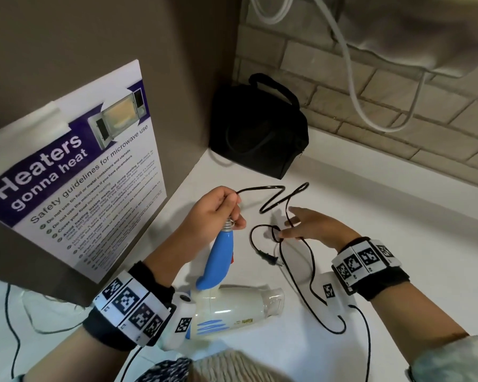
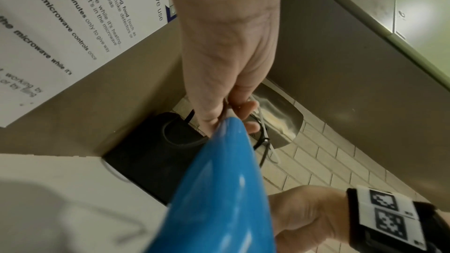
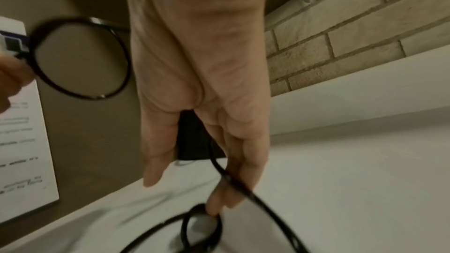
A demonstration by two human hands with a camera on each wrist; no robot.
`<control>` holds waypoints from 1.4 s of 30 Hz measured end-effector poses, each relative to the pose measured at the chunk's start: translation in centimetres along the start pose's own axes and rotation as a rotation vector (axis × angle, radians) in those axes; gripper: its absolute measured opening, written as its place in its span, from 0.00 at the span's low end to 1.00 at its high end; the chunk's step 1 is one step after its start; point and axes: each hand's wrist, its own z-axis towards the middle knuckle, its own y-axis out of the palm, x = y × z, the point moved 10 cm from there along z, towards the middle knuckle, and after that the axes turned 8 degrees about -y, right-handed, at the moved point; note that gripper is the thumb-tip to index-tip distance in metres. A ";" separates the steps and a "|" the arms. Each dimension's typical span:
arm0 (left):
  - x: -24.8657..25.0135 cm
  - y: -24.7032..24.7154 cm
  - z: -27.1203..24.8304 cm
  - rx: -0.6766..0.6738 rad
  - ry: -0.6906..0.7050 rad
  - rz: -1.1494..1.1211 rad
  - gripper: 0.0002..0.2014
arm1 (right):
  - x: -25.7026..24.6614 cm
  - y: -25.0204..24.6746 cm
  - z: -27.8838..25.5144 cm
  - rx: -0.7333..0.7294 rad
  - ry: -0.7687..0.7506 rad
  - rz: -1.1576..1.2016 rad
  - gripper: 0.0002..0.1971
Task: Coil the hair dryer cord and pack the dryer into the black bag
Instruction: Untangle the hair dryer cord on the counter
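— Why are you gripping the dryer up at the tip of its handle?

— I'm closing my left hand (image 1: 221,208) around the end of the blue handle (image 1: 218,260), right where the cord (image 1: 273,199) is coming out by the metal spring. Pinching there is giving me a fixed anchor, so each loop can be gathered back to one spot. The hair dryer (image 1: 232,307) itself is hanging below that hand with its white body resting on the desk (image 1: 398,244), so I'm not carrying its weight.

— And the other hand?

— My right hand (image 1: 301,227) is sitting just to the right of the left one, fingers mostly straight and only lightly hooking a small loop of cord at the fingertips. I'm keeping it loose so the cord can slide through as I'm drawing in slack.

— Where's the plug?

— The plug (image 1: 268,259) is lying on the desk just under my right hand, with the remaining cord trailing back toward my wrist.

— And the bag?

— The black bag (image 1: 260,128) is standing beyond both hands in the corner, well apart from them. I judge the coiling is only just starting.
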 end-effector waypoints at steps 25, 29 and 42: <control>3.5 1.1 -1.1 0.060 0.238 0.089 0.15 | -14.5 -2.0 -4.3 0.370 -0.798 0.005 0.17; 3.7 1.4 -1.7 0.043 0.231 0.062 0.16 | -11.9 -2.6 -1.8 0.369 -0.725 0.027 0.19; 3.2 1.7 -3.1 0.025 0.165 0.080 0.19 | -7.0 -3.0 3.6 0.370 -0.577 -0.059 0.20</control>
